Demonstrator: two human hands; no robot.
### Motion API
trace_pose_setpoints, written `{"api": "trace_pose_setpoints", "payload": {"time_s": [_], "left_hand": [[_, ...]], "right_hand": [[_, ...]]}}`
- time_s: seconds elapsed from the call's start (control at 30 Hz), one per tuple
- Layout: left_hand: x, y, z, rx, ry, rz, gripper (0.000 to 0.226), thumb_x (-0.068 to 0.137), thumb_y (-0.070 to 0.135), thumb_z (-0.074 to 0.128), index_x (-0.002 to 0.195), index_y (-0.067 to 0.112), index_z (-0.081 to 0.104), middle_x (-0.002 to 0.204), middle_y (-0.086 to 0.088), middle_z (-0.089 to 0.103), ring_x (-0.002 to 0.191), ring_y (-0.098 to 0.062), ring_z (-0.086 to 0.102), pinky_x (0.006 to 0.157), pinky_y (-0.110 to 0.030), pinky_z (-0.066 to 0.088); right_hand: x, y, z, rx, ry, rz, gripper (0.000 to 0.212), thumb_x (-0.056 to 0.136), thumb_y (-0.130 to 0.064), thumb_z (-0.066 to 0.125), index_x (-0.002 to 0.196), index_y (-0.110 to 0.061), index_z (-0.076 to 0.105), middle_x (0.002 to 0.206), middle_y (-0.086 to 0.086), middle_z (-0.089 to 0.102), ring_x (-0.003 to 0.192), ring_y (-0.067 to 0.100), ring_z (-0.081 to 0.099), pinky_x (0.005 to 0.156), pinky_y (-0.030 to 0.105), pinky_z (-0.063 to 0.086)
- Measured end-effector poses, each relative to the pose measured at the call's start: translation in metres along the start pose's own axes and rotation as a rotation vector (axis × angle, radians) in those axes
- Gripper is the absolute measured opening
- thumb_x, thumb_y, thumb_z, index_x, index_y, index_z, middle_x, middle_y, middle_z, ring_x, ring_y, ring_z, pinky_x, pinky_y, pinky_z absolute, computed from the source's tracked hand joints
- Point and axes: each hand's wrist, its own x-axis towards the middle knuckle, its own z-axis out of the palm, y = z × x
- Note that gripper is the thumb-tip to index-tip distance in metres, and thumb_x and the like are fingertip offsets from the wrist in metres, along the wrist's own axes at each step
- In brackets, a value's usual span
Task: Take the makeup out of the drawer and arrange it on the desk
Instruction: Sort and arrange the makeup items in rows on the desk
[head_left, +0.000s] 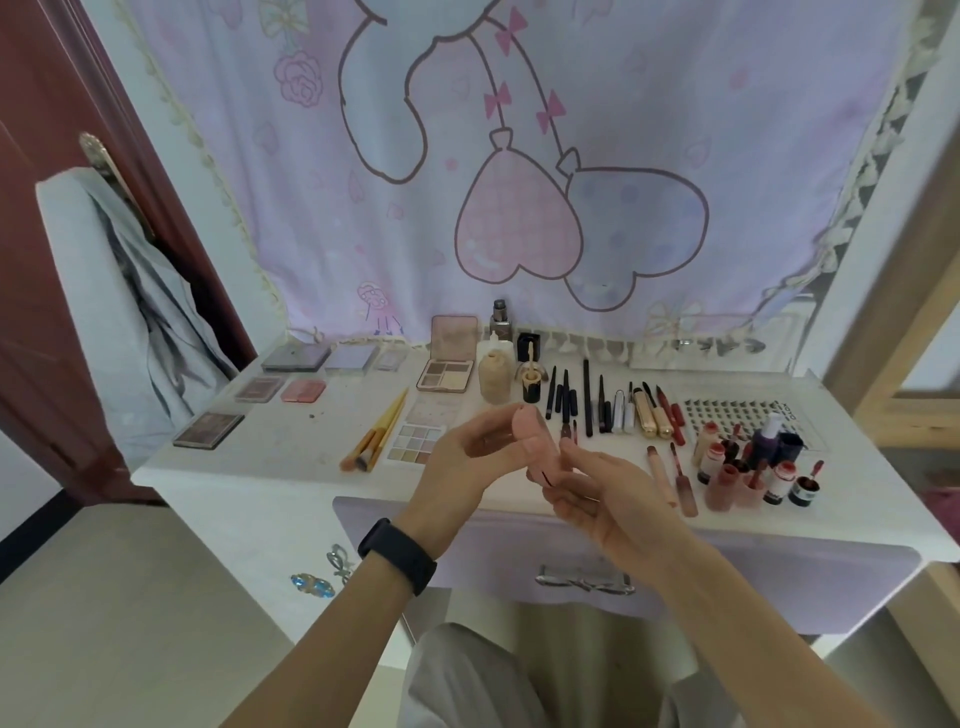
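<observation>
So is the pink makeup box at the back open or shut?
Open. The pink square eyeshadow palette has its lid standing up, and its brown and cream colour pans show.

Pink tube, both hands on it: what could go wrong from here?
1. The left hand and right hand hold the pink tube in the air, seemingly near the desk front edge; a slip could send it off.
2. Setting it among the upright small bottles might topple them.
</observation>
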Motion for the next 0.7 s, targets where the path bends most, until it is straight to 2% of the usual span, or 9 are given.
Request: {"api": "trace_pose_setpoints", "payload": {"time_s": [0.1, 0.2, 0.33, 0.47, 0.6, 0.7], "left_hand": [[0.003, 0.003, 0.001, 0.118, 0.02, 0.044, 0.059, 0.071, 0.043, 0.082, 0.126, 0.034, 0.063, 0.119, 0.017, 0.069, 0.112, -0.003, 0.064, 0.097, -0.031, 0.051], [0.003, 0.003, 0.003, 0.259, 0.0, 0.101, 0.063, 0.071, 0.033, 0.088, 0.126, 0.041, 0.059, 0.121, 0.025, 0.064, 0.112, 0.003, 0.061, 0.093, -0.019, 0.048], [0.0, 0.002, 0.004, 0.349, -0.031, 0.184, 0.069, 0.068, 0.033, 0.09, 0.128, 0.039, 0.055, 0.124, 0.026, 0.06, 0.115, 0.002, 0.058, 0.096, -0.017, 0.048], [-0.001, 0.003, 0.004, 0.407, -0.039, 0.218, 0.073, 0.07, 0.032, 0.089, 0.133, 0.035, 0.054, 0.125, 0.023, 0.058, 0.116, 0.005, 0.057, 0.099, -0.02, 0.047], [-0.003, 0.001, 0.005, 0.348, -0.008, 0.228, 0.07, 0.068, 0.038, 0.089, 0.131, 0.035, 0.058, 0.123, 0.017, 0.064, 0.116, 0.003, 0.059, 0.097, -0.016, 0.047], [-0.005, -0.001, 0.006, 0.326, 0.038, 0.245, 0.072, 0.064, 0.042, 0.088, 0.129, 0.034, 0.06, 0.121, 0.019, 0.064, 0.114, 0.001, 0.061, 0.096, -0.015, 0.048]], "right_hand": [[-0.004, -0.007, 0.0, -0.036, -0.049, 0.012, 0.061, 0.077, -0.044, 0.076, 0.117, 0.0, 0.064, 0.104, 0.022, 0.075, 0.086, 0.029, 0.075, 0.07, 0.031, 0.061], [-0.007, -0.016, 0.001, -0.089, -0.094, 0.021, 0.063, 0.078, -0.051, 0.075, 0.117, -0.002, 0.068, 0.103, 0.019, 0.076, 0.09, 0.031, 0.074, 0.078, 0.036, 0.062], [-0.009, -0.022, 0.004, -0.19, -0.112, -0.02, 0.067, 0.072, -0.046, 0.081, 0.121, -0.003, 0.066, 0.102, 0.016, 0.074, 0.087, 0.026, 0.072, 0.078, 0.033, 0.06], [-0.009, -0.022, 0.006, -0.268, -0.063, -0.088, 0.059, 0.072, -0.039, 0.082, 0.117, -0.004, 0.067, 0.1, 0.014, 0.076, 0.085, 0.027, 0.076, 0.075, 0.03, 0.06], [-0.009, -0.02, 0.006, -0.275, -0.038, -0.132, 0.059, 0.065, -0.04, 0.084, 0.111, -0.008, 0.07, 0.103, 0.019, 0.074, 0.085, 0.028, 0.076, 0.073, 0.029, 0.06], [-0.008, -0.018, 0.007, -0.233, -0.056, -0.134, 0.039, 0.072, -0.035, 0.084, 0.102, -0.011, 0.075, 0.104, 0.025, 0.07, 0.083, 0.028, 0.075, 0.073, 0.031, 0.06]]}}
